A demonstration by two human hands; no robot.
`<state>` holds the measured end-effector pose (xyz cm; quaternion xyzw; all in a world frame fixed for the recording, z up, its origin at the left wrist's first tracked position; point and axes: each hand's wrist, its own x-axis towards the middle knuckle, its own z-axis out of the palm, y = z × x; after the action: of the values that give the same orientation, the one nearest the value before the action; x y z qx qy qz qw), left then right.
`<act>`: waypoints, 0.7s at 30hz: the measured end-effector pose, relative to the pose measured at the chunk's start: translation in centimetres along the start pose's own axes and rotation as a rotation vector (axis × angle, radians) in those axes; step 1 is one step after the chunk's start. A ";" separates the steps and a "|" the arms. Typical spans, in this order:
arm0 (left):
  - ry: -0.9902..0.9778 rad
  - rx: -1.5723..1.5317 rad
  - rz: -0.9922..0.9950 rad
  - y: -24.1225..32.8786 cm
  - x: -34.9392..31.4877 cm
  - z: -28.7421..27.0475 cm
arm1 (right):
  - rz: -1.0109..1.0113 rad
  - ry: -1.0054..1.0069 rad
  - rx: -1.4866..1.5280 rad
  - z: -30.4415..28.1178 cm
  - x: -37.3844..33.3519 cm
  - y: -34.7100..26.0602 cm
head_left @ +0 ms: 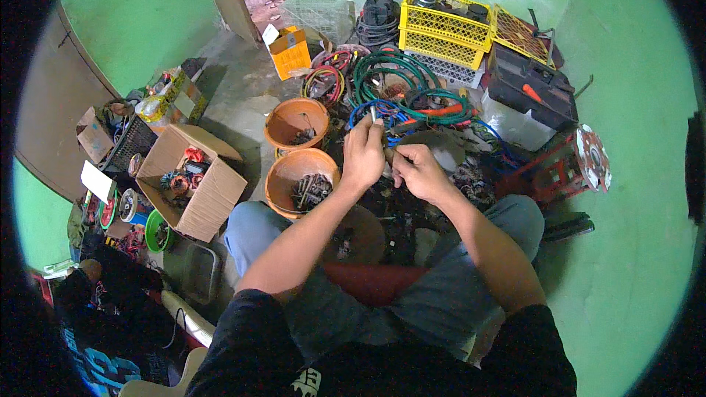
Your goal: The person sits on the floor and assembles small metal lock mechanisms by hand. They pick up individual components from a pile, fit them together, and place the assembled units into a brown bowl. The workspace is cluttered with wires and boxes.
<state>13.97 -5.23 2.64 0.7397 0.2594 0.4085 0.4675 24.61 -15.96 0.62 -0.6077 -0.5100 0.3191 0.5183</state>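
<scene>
My left hand (364,153) is closed around a short, pale metal piece (373,112) whose end sticks up past the fingers; its exact kind is too small to tell. Close beside it on the right, my right hand (422,171) has its fingers curled in a pinch near a small dark part between the hands, mostly hidden. Left of my hands stand two orange tubs. The nearer tub (273,192) holds many bolt-like metal pieces (312,192), and the farther tub (276,119) has a smaller heap of dark bits.
A cardboard box (213,202) with red and dark items stands at left, near a green bowl (152,229). Beyond my hands lie coiled green hoses (364,77) and stacked yellow crates (445,29). A red stand (551,174) is at right. Another person (110,323) sits lower left.
</scene>
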 end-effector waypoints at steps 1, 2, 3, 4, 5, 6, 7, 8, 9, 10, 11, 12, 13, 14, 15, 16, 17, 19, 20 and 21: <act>-0.004 0.013 -0.025 0.3 0.1 0.2 | -0.016 0.026 -0.052 -0.2 0.1 0.2; -0.009 0.028 -0.048 0.7 0.3 0.3 | -0.036 0.038 -0.063 -0.3 0.1 0.2; 0.032 0.037 -0.025 1.1 0.2 0.5 | -0.056 0.051 -0.075 -0.5 0.3 0.3; 0.087 0.079 0.045 0.9 0.3 0.9 | -0.075 0.063 -0.087 -0.7 0.4 0.3; 0.142 0.123 0.116 0.8 0.3 1.1 | -0.087 0.073 -0.091 -0.8 0.5 -0.2; 0.141 0.116 0.112 0.7 0.4 1.1 | -0.098 0.082 -0.096 -0.8 0.6 -0.8; 0.140 0.109 0.111 0.6 0.6 1.2 | -0.109 0.090 -0.099 -0.9 0.7 -1.1; 0.136 0.100 0.111 0.6 0.8 1.3 | -0.081 0.083 -0.014 -1.0 0.7 -1.0; 0.117 0.035 0.086 0.7 1.1 1.5 | -0.053 0.075 0.072 -1.1 0.7 -0.8; 0.098 -0.030 0.060 0.7 1.2 1.6 | -0.025 0.066 0.158 -1.2 0.7 -0.7; 0.069 -0.078 0.095 0.6 1.3 1.4 | 0.016 -0.009 0.224 -1.6 0.6 -1.2; 0.040 -0.126 0.130 0.3 1.3 1.2 | 0.051 -0.035 0.308 -1.6 0.5 -1.4; -0.029 -0.226 0.090 -0.3 1.5 0.9 | 0.086 -0.062 0.392 -1.6 0.3 -1.5; -0.095 -0.327 0.045 -0.8 1.7 0.7 | 0.120 -0.085 0.475 -1.6 0.2 -1.6; -0.198 -0.478 -0.077 -1.8 2.1 0.4 | 0.117 -0.103 0.476 -1.6 0.3 -1.7; -0.301 -0.629 -0.200 -2.7 2.2 0.3 | 0.113 -0.122 0.477 -1.6 0.3 -1.7; -0.312 -0.673 -0.250 -2.2 2.1 0.4 | 0.115 -0.130 0.480 -1.8 0.2 -1.5; -0.329 -0.756 -0.348 -0.4 1.6 0.2 | 0.102 -0.160 0.472 -2.0 0.2 -1.5; -0.358 -0.801 -0.352 -0.2 1.6 -0.1 | 0.093 -0.181 0.467 -1.9 0.2 -1.7; -0.387 -0.846 -0.356 -0.1 1.6 -0.5 | 0.083 -0.181 0.463 -1.8 0.2 -2.0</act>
<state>14.40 -3.71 3.20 0.4918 0.1017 0.2472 0.8286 25.75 -16.47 3.03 -0.4623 -0.4422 0.5015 0.5824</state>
